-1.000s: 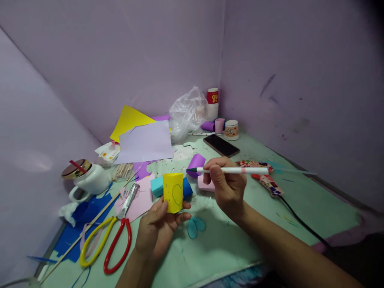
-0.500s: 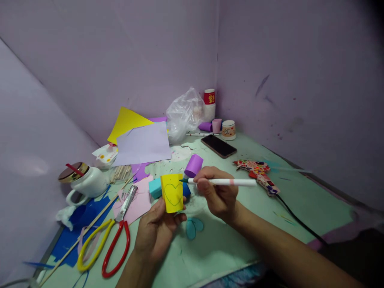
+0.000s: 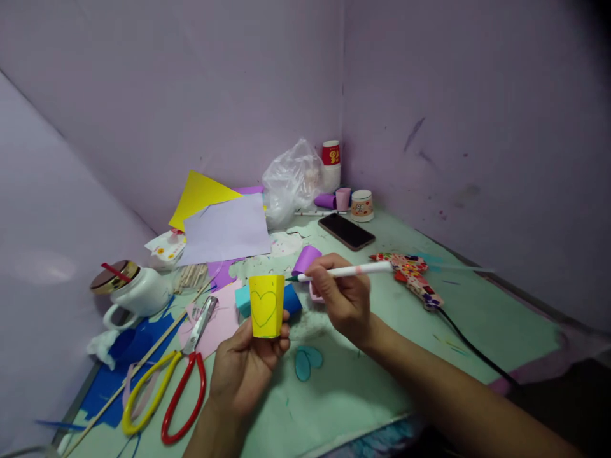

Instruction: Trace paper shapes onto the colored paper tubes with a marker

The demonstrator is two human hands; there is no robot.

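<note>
My left hand (image 3: 245, 369) grips a small yellow paper cup (image 3: 266, 305) from below, holding it upright above the green table (image 3: 382, 381). A green heart outline drawn on the cup faces me. My right hand (image 3: 341, 299) pinches a white pen (image 3: 346, 272) with a green tip. The pen lies nearly level, its tip just right of the cup's rim. Behind the cup sit a blue block (image 3: 291, 300) and a purple paper roll (image 3: 305, 259).
Scissors with yellow and red handles (image 3: 162, 388) lie at the left, beside a long wooden stick (image 3: 143, 362). A white teapot (image 3: 131, 289), paper sheets (image 3: 224, 229), a plastic bag (image 3: 291, 181), cups (image 3: 361, 205), a phone (image 3: 346, 231) and a patterned glue gun (image 3: 413, 273) with a black cord surround the hands.
My left hand has turned the yellow cup so the heart faces me fully. My right hand brought the pen left, its tip close to the cup's rim.
</note>
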